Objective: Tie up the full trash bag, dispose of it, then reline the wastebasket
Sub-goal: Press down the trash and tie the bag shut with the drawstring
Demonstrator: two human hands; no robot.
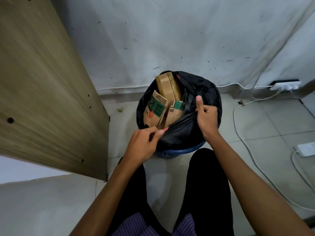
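A blue wastebasket (180,151) stands on the tiled floor against the wall, lined with a black trash bag (201,89). Several folded cardboard boxes (167,103) stick up out of the bag. My left hand (144,143) pinches the bag's near edge at the front of the basket. My right hand (206,116) grips a gathered fold of the bag's right edge, thumb pointing up. The bag's mouth gapes wide between the hands. The basket's far rim is hidden by the bag.
A tall wooden panel (44,92) stands close on the left. A white power strip (284,86) lies by the wall at right, with white cables (238,130) trailing across the floor to an adapter (306,149). My legs stand just before the basket.
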